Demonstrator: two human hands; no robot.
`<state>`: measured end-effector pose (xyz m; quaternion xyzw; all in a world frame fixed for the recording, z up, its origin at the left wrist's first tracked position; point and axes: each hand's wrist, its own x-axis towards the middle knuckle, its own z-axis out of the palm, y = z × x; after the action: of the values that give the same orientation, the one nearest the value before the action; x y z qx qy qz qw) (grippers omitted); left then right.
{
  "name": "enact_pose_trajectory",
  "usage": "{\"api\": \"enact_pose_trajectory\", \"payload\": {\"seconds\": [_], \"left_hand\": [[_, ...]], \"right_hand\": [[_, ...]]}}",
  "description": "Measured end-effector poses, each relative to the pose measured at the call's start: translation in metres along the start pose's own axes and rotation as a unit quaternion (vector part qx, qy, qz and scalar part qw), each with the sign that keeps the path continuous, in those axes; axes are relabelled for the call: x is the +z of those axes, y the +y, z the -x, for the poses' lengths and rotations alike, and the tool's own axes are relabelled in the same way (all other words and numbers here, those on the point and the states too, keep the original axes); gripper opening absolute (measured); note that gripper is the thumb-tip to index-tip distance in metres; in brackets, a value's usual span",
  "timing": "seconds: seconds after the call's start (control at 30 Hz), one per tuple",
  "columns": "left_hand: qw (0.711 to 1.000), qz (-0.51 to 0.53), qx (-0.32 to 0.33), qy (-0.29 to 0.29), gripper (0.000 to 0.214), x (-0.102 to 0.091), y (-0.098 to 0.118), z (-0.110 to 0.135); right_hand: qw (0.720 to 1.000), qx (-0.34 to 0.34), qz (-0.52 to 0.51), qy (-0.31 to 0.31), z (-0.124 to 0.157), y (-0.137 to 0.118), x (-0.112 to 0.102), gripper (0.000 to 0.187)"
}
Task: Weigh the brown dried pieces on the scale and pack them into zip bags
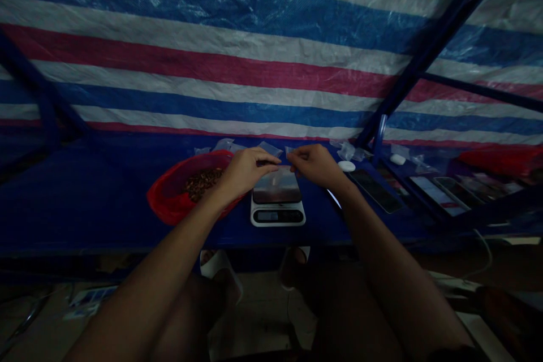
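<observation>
A small white digital scale (278, 216) with a metal plate and a lit display sits on the blue table in front of me. My left hand (250, 168) and my right hand (311, 161) come together over the plate's far edge, each with thumb and fingers pinched. Between them is what looks like a small clear plastic bag (278, 178), faint in the dim light, hanging above or resting on the plate. To the left of the scale, a red bag-lined basin (163, 201) holds many small brown nuts or seeds (201, 182), partly hidden by my left forearm.
Several clear plastic bags (224, 145) lie behind the basin and hands. On the right are a white round object (347, 166), a dark phone (377, 189) and a lit phone (439, 195). Striped sheeting (237, 68) and blue metal bars (407, 85) rise behind the table.
</observation>
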<state>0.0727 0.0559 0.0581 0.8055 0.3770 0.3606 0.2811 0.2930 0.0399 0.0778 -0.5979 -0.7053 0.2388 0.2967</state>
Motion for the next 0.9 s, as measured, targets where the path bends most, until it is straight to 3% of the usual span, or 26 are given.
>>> {"api": "enact_pose_trajectory", "payload": {"seconds": [0.17, 0.63, 0.8, 0.9], "left_hand": [[1.0, -0.011, 0.008, -0.019, 0.019, 0.014, -0.004, -0.007], [0.997, 0.074, -0.016, -0.031, 0.033, 0.021, -0.014, -0.004], [1.0, 0.004, 0.003, -0.003, 0.026, -0.008, 0.006, 0.008], [0.993, -0.069, -0.028, -0.089, 0.017, -0.043, 0.014, 0.027]], "right_hand": [[1.0, -0.011, -0.003, 0.006, -0.003, 0.002, 0.005, 0.032], [0.999, -0.044, 0.011, -0.002, -0.004, 0.002, 0.006, 0.031], [0.997, -0.069, 0.0, 0.045, -0.001, -0.004, 0.008, 0.028], [0.991, -0.124, -0.026, 0.041, 0.004, -0.011, 0.017, 0.022]]}}
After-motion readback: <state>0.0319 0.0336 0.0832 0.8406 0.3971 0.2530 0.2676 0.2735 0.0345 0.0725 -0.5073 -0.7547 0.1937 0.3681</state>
